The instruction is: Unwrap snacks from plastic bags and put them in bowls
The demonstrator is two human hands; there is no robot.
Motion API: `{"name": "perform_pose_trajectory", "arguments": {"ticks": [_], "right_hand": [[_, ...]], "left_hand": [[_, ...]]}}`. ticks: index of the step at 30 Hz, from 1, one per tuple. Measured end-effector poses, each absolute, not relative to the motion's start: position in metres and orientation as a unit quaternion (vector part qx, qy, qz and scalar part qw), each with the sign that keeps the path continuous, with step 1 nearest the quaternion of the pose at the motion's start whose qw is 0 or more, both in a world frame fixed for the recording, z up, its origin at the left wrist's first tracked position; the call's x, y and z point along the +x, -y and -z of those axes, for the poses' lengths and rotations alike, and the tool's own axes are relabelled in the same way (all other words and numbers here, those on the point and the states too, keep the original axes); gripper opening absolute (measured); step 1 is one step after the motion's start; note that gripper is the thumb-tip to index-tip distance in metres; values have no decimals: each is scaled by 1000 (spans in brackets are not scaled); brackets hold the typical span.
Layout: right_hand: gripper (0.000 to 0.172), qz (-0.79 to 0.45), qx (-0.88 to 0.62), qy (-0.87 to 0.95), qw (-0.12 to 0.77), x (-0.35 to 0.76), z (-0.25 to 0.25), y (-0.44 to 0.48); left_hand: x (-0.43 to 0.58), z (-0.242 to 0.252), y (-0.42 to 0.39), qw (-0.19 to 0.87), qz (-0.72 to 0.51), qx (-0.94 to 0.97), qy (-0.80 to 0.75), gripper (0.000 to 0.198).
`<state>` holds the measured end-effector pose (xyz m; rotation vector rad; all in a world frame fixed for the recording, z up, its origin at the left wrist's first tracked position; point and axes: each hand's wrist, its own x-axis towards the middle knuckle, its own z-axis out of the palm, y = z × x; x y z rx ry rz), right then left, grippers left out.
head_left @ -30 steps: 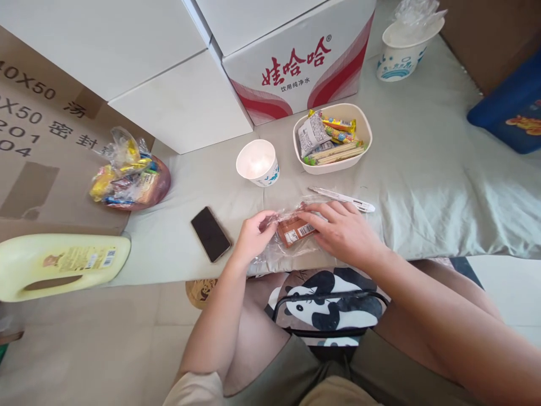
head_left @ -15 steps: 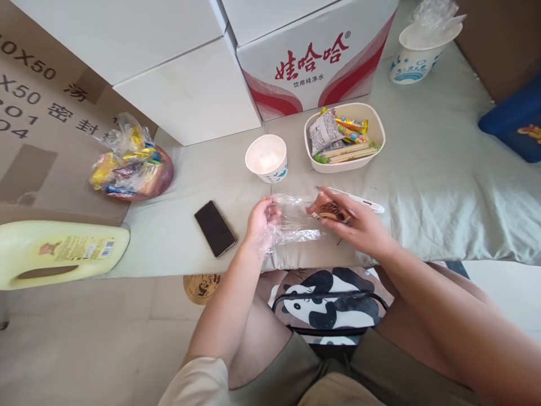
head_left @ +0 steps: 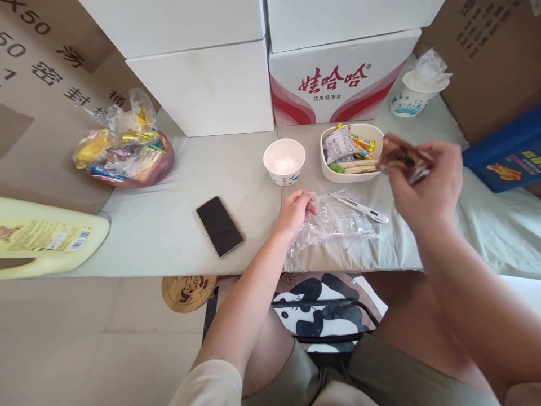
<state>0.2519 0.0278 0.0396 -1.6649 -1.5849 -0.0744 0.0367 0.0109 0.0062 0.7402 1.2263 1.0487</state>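
My right hand (head_left: 426, 189) is raised above the table, fingers closed round a brown snack packet (head_left: 401, 158) beside the white bowl (head_left: 374, 175) of wrapped snacks. My left hand (head_left: 293, 211) rests on the table and pinches the edge of a clear plastic bag (head_left: 333, 223) that lies flat and crumpled. A white pen-like tool (head_left: 361, 208) lies on the far side of the bag. A paper cup (head_left: 284, 162) stands just beyond my left hand.
A black phone (head_left: 220, 225) lies left of my left hand. A bag of sweets (head_left: 122, 149) sits at the far left, a yellow jug (head_left: 46, 237) at the left edge. White and red-printed boxes (head_left: 338, 84) line the back; another cup (head_left: 416, 93) and a blue box (head_left: 507, 155) stand right.
My right hand drew the brown packet out of the clear bag and lifted it up and to the right, towards the bowl. My left hand stayed holding the bag.
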Motion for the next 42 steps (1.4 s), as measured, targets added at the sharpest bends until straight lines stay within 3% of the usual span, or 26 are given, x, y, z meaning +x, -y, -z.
{"name": "perform_pose_trajectory", "arguments": {"ticks": [3, 7, 14, 17, 26, 34, 38, 42], "right_hand": [[46, 75, -686, 654, 311, 251, -58, -71], [45, -8, -699, 707, 105, 258, -57, -99], [41, 28, -488, 862, 137, 273, -7, -71], [34, 77, -539, 829, 131, 263, 4, -68], [37, 125, -643, 740, 152, 331, 20, -76], [45, 85, -713, 663, 209, 390, 15, -110], [48, 10, -757, 633, 163, 381, 20, -110], [49, 23, -734, 661, 157, 392, 33, -135]], "left_hand": [[36, -8, -8, 630, -453, 342, -530, 13], [34, -9, -7, 624, -443, 358, -535, 12], [37, -5, -10, 627, -437, 373, -526, 12], [43, -2, -12, 619, -437, 373, -535, 13], [50, -4, -27, 574, -460, 362, -572, 18], [54, 5, -34, 506, -445, 406, -617, 17], [58, 7, -34, 501, -426, 413, -629, 16], [62, 7, -34, 499, -415, 416, -637, 17]]}}
